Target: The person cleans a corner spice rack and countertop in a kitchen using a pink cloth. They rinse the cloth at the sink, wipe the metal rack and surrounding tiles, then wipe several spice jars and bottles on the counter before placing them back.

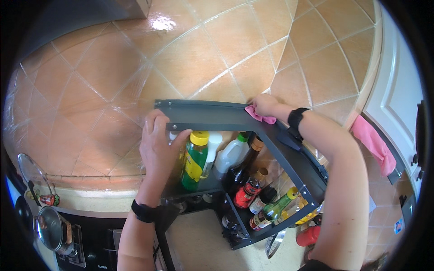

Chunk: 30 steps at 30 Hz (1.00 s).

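Observation:
A dark grey metal corner rack [206, 115] stands on the counter against the tiled wall. With my left hand [158, 145] I grip the left end of its top shelf, thumb along the front rim. In the back corner of that shelf my right hand [266, 104] presses a bunched pink cloth [259, 115] to the surface. On the tier below are a green bottle with a yellow cap [195, 162], a white jug with a green cap [232, 155], a dark bottle [239, 176], a red-labelled bottle [249, 193] and a green glass bottle [276, 210].
On the left a lidded pot [54, 230] sits on the black gas hob [98, 250]. Right of the rack are a red container [308, 236] and a second pink cloth [374, 144] hanging over a dark rail. Shiny film appears to cover the tiled wall [112, 74].

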Tool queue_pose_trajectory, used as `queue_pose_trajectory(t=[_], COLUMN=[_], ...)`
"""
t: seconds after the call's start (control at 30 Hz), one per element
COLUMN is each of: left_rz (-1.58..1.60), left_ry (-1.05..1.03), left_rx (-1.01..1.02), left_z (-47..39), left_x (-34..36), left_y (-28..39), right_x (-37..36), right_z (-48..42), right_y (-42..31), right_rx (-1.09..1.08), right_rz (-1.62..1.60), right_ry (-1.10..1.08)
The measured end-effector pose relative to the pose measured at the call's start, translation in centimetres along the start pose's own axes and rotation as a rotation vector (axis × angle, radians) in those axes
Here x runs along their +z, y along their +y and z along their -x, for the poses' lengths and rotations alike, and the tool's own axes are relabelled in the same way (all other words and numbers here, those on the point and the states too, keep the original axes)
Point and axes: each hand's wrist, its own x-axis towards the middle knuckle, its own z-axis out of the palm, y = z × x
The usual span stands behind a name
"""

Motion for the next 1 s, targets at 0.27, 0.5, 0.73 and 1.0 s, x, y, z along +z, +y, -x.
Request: queue_pose_trajectory(t=[0.27,0.5,0.73,1.0], left_rz=[0.121,0.329,0.753,0.718], left_ry=[0.022,0.113,-0.037,-0.027], left_rx=[0.018,-0.248,-0.428,-0.401], left_z=[0.3,1.2,1.8,2.1], left_x=[0.2,0.6,1.7,2.4], left_y=[-0.7,-3.0,-2.6,-4.3], right_x=[-4.0,-5.3,-6.1,-8.6], right_z=[2.3,-0.6,-2.5,-0.4], right_y=[-6.2,-14.2,-20.0,-20.6], right_rx=[-0.089,-0.489,-0.438,-0.602], right_rz=[-0.355,-0.6,-0.736,-0.921], right_ry=[-0.202,-0.1,-0.162,-0.297])
